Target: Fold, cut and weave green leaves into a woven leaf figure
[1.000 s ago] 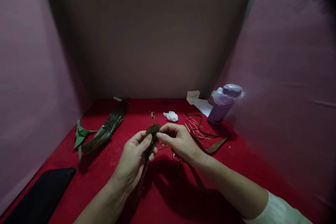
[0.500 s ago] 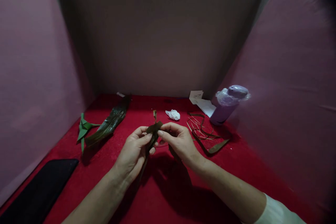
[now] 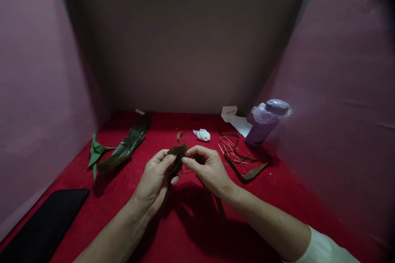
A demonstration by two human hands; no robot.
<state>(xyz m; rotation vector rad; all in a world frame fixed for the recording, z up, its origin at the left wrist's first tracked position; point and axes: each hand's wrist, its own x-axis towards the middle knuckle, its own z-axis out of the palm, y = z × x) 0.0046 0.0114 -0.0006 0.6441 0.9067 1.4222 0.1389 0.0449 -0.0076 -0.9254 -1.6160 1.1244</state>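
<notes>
Between my hands, above the red cloth, is a folded dark green leaf (image 3: 178,150) with a thin curled strip rising from its top. My left hand (image 3: 156,181) pinches it from the left, thumb on the near side. My right hand (image 3: 208,170) grips its right edge between thumb and index finger. A long leaf tail hangs below the left palm, and another strip shows beneath the right hand. How the folds run inside the fingers is hidden. To the right lie loose leaf strips (image 3: 254,171) around several thin sticks (image 3: 231,151).
At left, a folded green leaf figure (image 3: 97,150) touches a broad glossy leaf (image 3: 126,148). A black flat object (image 3: 45,224) lies at near left. Crumpled white tissue (image 3: 202,134), white papers (image 3: 240,125) and a purple plastic-topped container (image 3: 261,132) stand farther back. Pink walls (image 3: 336,102) flank the red surface.
The folded leaf has turned slightly in my fingers, and its curled top strip now shows as an open loop. More of a hanging strip appears below my right hand. The view has shifted slightly.
</notes>
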